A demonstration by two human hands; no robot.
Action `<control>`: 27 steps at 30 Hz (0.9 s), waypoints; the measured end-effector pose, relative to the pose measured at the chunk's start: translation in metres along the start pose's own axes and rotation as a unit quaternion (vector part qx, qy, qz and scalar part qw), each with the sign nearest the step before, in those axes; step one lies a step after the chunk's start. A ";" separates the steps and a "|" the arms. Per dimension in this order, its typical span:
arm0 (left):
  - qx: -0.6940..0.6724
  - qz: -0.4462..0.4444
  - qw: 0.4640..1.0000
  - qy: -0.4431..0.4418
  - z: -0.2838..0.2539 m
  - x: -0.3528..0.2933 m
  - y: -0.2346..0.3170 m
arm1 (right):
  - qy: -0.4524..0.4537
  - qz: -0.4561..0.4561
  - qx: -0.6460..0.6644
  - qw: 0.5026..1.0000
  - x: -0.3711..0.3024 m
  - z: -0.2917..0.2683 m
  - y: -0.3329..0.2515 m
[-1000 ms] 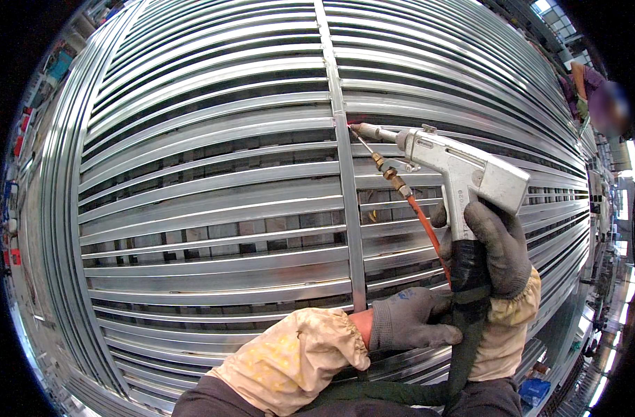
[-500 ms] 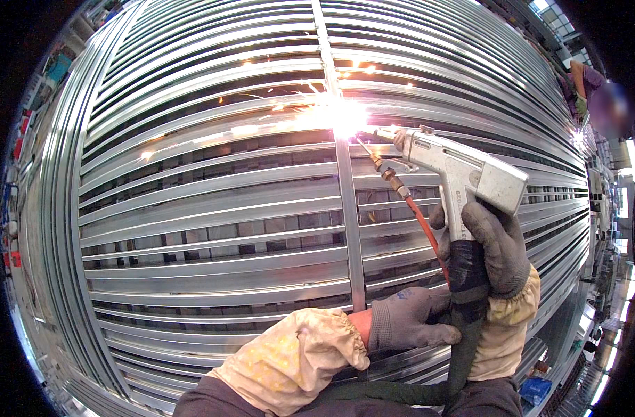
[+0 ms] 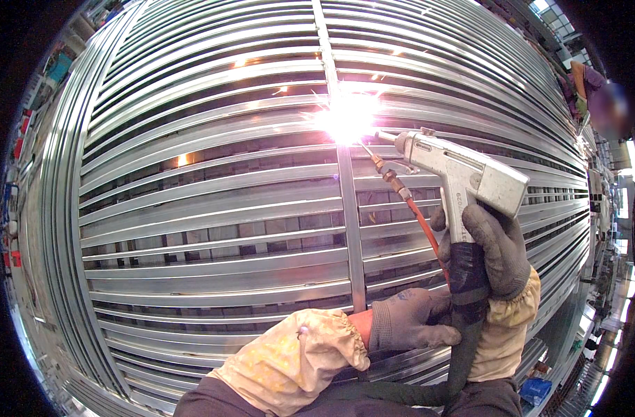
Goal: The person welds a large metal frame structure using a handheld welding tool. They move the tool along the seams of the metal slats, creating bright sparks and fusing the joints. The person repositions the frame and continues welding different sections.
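Observation:
My right hand [image 3: 497,243], in a grey glove, is closed round the grip of a silver welding gun [image 3: 463,167]. The gun's nozzle points left at a white glare [image 3: 348,118] on the upright metal bar [image 3: 350,229]. A thin metal wire-feed tip with an orange hose [image 3: 420,221] runs beneath the nozzle to the glare. Lower down, my gloved left hand [image 3: 411,320] is curled against the black-wrapped cable [image 3: 468,306] below the grip, with some fingers hidden behind it. Tan protective sleeves cover both forearms.
Many parallel metal slats [image 3: 220,201] cross the large frame, with dark gaps between them. Bundled long rails [image 3: 66,187] edge its left side. Another person in purple [image 3: 595,83] is at the far right. A blue object [image 3: 536,390] lies at lower right. Sparks fly near the glare.
The glare has grown rounder and fewer sparks trail to the left of it. The small bright light by the other person is gone. My hands and the gun have barely moved.

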State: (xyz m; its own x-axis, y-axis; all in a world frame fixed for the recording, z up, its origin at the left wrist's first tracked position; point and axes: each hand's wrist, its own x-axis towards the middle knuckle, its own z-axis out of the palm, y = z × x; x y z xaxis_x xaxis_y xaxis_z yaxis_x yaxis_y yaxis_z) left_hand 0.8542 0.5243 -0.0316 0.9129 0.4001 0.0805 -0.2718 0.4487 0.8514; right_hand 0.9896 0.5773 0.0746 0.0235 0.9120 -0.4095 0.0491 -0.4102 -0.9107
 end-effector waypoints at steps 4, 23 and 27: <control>-0.022 0.008 1.000 0.007 0.002 0.001 -0.001 | -0.009 -0.019 0.003 1.000 -0.001 0.000 0.001; -0.009 0.041 0.999 0.021 0.006 0.003 -0.018 | -0.005 -0.009 0.012 1.000 -0.003 0.001 0.001; -0.012 -0.003 1.000 0.005 0.003 0.000 -0.001 | -0.012 -0.022 -0.016 1.000 -0.003 -0.001 0.000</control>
State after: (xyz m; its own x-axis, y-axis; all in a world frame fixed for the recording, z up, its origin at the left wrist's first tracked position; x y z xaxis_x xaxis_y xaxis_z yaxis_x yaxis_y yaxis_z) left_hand 0.8550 0.5216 -0.0311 0.9115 0.4053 0.0698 -0.2736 0.4710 0.8386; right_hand 0.9901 0.5747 0.0758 -0.0037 0.9285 -0.3712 0.0808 -0.3697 -0.9256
